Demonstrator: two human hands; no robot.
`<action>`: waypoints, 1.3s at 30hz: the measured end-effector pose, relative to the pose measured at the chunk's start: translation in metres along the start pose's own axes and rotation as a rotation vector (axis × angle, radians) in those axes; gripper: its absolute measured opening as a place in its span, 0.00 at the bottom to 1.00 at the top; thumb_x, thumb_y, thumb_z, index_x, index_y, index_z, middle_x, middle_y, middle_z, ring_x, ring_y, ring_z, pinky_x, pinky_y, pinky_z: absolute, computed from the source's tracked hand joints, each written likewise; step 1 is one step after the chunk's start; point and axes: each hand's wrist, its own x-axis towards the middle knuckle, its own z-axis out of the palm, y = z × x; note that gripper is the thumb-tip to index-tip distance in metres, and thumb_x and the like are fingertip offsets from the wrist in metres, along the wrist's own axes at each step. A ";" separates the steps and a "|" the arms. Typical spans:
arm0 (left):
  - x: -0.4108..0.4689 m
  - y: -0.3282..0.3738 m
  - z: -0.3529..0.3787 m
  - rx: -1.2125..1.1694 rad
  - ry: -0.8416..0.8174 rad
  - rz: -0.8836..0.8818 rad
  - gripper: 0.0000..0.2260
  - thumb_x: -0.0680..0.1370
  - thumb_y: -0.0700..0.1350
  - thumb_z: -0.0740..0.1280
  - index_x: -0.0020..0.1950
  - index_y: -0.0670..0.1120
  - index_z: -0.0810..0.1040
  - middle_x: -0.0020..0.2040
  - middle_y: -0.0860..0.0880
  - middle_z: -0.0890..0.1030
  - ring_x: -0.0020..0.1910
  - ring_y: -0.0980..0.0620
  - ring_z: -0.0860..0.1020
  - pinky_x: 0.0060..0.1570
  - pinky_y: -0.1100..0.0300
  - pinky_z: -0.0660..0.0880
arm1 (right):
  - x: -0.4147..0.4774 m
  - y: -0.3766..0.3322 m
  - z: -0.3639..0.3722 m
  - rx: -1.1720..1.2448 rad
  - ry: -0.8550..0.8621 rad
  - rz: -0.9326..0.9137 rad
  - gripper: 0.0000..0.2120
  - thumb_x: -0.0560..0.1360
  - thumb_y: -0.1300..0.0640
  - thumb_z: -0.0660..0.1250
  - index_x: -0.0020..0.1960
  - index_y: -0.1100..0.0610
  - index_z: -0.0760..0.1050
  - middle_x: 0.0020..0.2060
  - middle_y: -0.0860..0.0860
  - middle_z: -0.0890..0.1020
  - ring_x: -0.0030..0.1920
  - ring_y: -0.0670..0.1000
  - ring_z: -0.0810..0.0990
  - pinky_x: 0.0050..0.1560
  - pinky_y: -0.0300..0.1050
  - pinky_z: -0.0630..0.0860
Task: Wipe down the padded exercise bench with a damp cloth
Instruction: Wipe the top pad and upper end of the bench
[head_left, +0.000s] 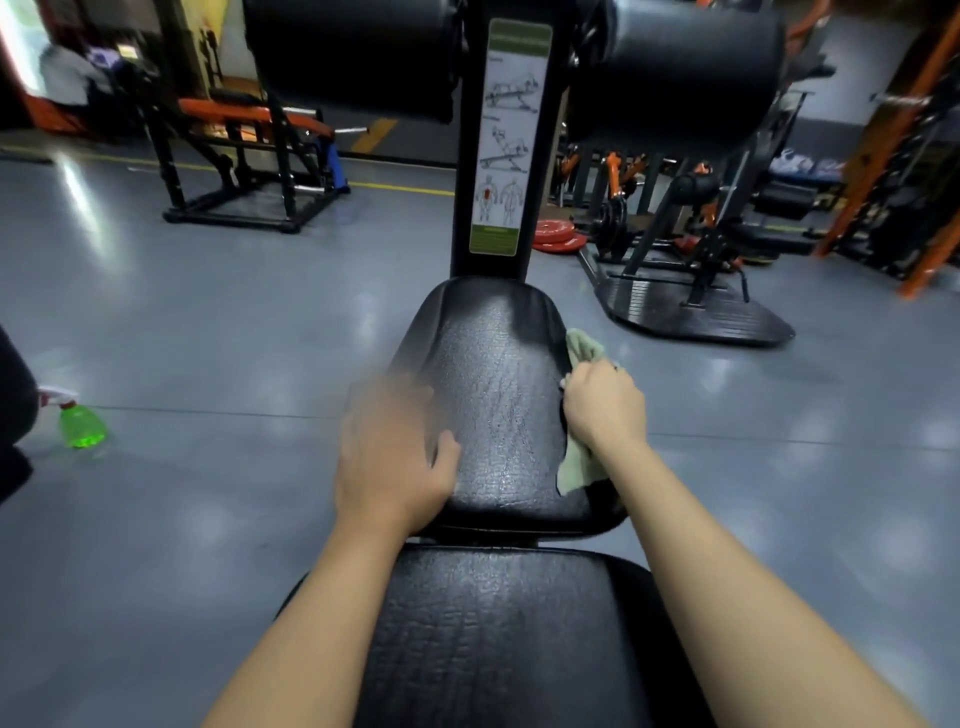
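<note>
The black padded bench runs away from me in two parts: a near back pad (498, 639) and a far seat pad (498, 395) with cracked, shiny vinyl. My right hand (605, 402) grips a pale green cloth (579, 467) against the seat pad's right edge; the cloth sticks out above and below my fist. My left hand (395, 457) lies flat on the seat pad's left side, fingers spread and blurred, holding nothing. Two black roller pads (675, 67) sit on the upright post (506, 145) at the bench's far end.
A green spray bottle (78, 421) stands on the grey floor to the left. Another black-and-orange machine (244, 156) is at the back left. Red weight plates (558, 236) and a machine on a black platform (691, 312) lie to the right. A person (67, 78) is far off at the back left.
</note>
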 end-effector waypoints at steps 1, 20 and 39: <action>0.000 0.001 0.000 0.000 0.002 0.003 0.24 0.75 0.58 0.58 0.66 0.48 0.76 0.70 0.48 0.74 0.68 0.45 0.69 0.65 0.44 0.70 | -0.012 0.011 -0.002 -0.012 -0.012 0.000 0.17 0.84 0.55 0.53 0.61 0.64 0.75 0.62 0.63 0.77 0.63 0.65 0.74 0.59 0.54 0.70; 0.002 -0.004 0.009 0.017 0.028 0.019 0.24 0.75 0.58 0.58 0.66 0.49 0.75 0.70 0.48 0.73 0.68 0.45 0.69 0.64 0.45 0.69 | 0.088 -0.062 0.004 0.224 0.113 -0.149 0.19 0.84 0.54 0.51 0.60 0.64 0.76 0.60 0.63 0.78 0.62 0.63 0.74 0.58 0.53 0.70; 0.000 0.004 0.000 0.020 -0.014 0.010 0.25 0.75 0.58 0.57 0.66 0.47 0.75 0.70 0.46 0.73 0.67 0.43 0.70 0.63 0.43 0.70 | -0.067 0.036 -0.005 -0.035 0.181 -0.119 0.16 0.82 0.54 0.57 0.61 0.63 0.74 0.59 0.63 0.76 0.57 0.66 0.76 0.55 0.57 0.72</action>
